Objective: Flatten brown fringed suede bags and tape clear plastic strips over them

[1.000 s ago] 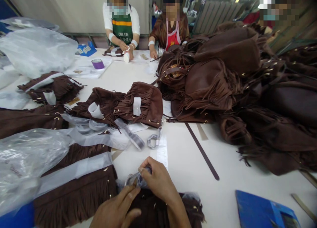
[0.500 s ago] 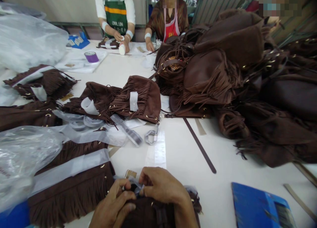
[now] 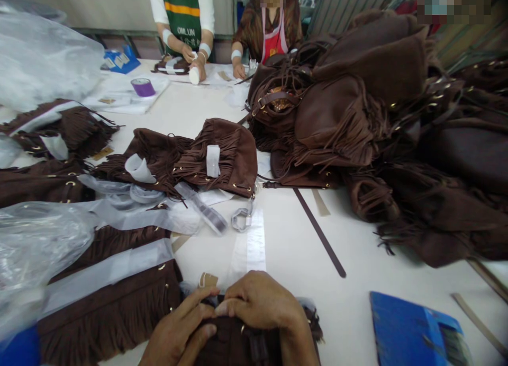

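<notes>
Bag (image 3: 231, 342), dark brown, lies nearest, on the table (image 3: 345, 313) beneath the left hand (image 3: 178, 331) and right hand (image 3: 260, 301), whose bent fingers crowd together at its far edge (I cannot tell whether they pinch anything). Just beyond sits a tan tag (image 3: 209, 279), which a careless push could crease. Farther off, a loose strap (image 3: 319, 232) could get buried if the heaped bags (image 3: 333, 122) slide.

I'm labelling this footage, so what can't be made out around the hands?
In the head view:
- What the left hand and right hand may be pinching: hidden by their own fingers.
- The near end of the brown bag beneath them: cut off by the bottom edge.
- Any print on the tan tag: too small.
</notes>
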### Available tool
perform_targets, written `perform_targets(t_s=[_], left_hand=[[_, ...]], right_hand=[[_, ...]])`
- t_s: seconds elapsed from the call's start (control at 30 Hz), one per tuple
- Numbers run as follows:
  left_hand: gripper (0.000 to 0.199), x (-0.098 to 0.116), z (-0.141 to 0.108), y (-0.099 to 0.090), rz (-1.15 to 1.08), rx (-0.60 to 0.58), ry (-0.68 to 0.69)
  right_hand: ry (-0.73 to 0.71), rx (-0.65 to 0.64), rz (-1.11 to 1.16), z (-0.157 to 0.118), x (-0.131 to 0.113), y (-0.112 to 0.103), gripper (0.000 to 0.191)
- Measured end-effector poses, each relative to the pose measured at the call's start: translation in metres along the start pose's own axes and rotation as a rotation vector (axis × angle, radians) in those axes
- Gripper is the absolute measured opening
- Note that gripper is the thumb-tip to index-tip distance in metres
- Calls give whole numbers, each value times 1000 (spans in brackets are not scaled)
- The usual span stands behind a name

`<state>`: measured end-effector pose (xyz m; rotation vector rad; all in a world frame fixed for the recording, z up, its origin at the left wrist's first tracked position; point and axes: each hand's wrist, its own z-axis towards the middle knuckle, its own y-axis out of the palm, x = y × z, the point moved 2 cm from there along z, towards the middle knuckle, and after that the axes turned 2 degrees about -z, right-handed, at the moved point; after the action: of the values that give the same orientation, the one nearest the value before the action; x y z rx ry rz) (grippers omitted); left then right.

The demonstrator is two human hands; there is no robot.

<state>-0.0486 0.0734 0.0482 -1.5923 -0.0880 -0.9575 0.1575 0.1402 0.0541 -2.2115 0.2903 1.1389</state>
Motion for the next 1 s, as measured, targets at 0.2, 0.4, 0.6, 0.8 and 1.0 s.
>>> perform_targets(t_s=[0.2, 0.4, 0.6, 0.8, 1.0], left_hand=[[24, 2, 10, -7, -26, -51, 27], [16, 9, 21, -14, -49, -170, -77], [21, 1, 21, -8, -10, -237, -110], [35, -13, 7, 0, 41, -177, -124], [44, -9, 9, 3, -31, -376, -280]], right_hand=[[-148, -178, -13, 1, 3, 5, 43], [-215, -159, -95, 4, 1, 6, 29], [-172, -162, -88, 7, 5, 6, 25], [-98, -139, -48, 11, 9, 6, 35], [11, -134, -20, 12, 13, 8, 40]])
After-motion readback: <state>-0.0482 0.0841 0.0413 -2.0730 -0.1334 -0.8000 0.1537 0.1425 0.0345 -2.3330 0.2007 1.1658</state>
